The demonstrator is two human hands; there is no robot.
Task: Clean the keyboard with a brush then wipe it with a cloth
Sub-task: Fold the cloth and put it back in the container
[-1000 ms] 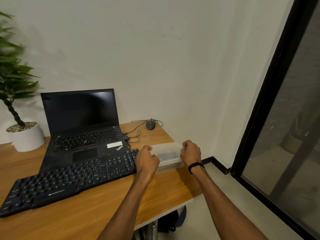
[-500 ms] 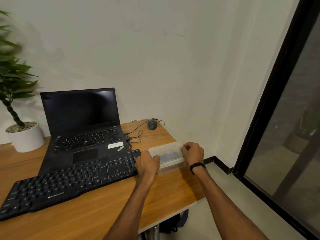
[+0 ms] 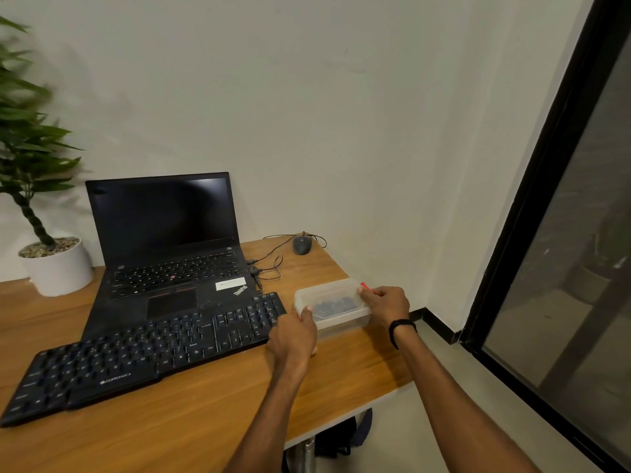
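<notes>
Head view: at a wooden desk (image 3: 191,421) set against a pale wall, I see both bare hands on a translucent plastic box (image 3: 333,303) that sits on the desktop just beside the right end of the black keyboard (image 3: 143,356). The left hand (image 3: 294,336) is curled against the box's left end, thumb tip at the lid's edge, its back towards me, so I cannot see the fingers underneath. The right hand (image 3: 386,303), a black band (image 3: 401,327) on its wrist, pinches the lid's right end beside a small red latch (image 3: 364,286). The lid is on the box. Something dark lies inside, too blurred through the plastic for me to name.

The keyboard lies flat and slanted across the desk, its far edge touching the front of an open black laptop (image 3: 164,240) whose screen is dark. A wired mouse (image 3: 302,245) rests near the wall at the desk's far right corner. A green plant in a white pot (image 3: 58,268) stands at the left. A dark bag (image 3: 336,438) shows beneath the desk edge.
</notes>
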